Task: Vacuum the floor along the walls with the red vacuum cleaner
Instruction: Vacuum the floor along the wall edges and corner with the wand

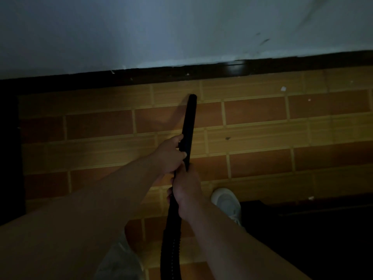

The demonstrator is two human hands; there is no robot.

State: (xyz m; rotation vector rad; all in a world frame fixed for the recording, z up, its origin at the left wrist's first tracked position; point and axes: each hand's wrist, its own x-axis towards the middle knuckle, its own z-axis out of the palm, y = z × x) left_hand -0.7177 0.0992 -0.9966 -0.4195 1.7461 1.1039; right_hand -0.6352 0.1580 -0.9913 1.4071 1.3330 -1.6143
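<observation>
Two hands hold one black tube (189, 122). The left hand (171, 154) wraps round it higher up. The right hand (186, 188) wraps round it just below, where the bumpy hose (171, 249) starts. The tube's tip is down by the tiled floor (262, 110), near the dark board (80, 79) under the white wall (181, 27). I cannot tell if it touches. One white shoe (228, 203) shows. Three small white bits (283, 88) lie on the floor. The hose is cut off at the bottom edge. The side corners are too dark to make out.
</observation>
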